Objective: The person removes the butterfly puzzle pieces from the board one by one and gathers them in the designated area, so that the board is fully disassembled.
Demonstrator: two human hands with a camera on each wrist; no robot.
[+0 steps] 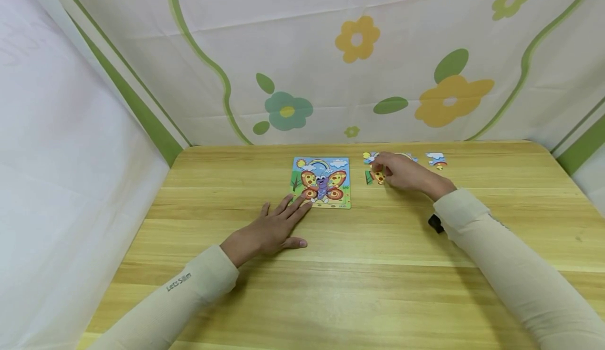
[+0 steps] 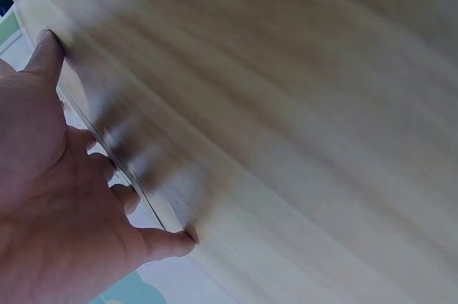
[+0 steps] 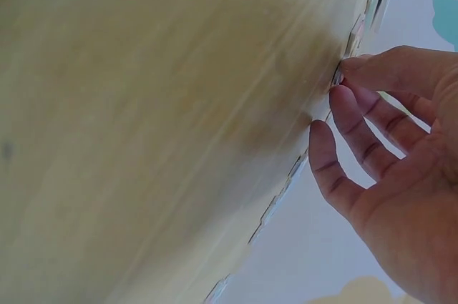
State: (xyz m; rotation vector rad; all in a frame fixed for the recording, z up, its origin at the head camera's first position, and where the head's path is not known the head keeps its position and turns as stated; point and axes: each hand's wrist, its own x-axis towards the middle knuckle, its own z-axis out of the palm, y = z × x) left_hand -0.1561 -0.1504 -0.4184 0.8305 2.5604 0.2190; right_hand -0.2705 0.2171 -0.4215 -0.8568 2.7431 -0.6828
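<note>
A square puzzle board (image 1: 343, 182) showing a butterfly, sun and rainbow lies flat near the table's far edge. My left hand (image 1: 274, 229), fingers spread, rests on the table with fingertips touching the board's lower left corner. In the left wrist view the left hand (image 2: 64, 175) has its thumb and little finger on the wood. To the right of the board, my right hand (image 1: 402, 172) pinches a puzzle piece (image 3: 337, 73) between thumb and index finger, low over the table. Puzzle pieces (image 1: 369, 177) lie around its fingertips, partly hidden by the hand.
One loose puzzle piece (image 1: 436, 160) with cloud and rainbow lies farther right. A small black object (image 1: 435, 224) shows beside the right cuff. Behind the wooden table (image 1: 340, 287) hangs a white curtain (image 1: 307, 40) with printed flowers; another white sheet (image 1: 71, 145) hangs at the left.
</note>
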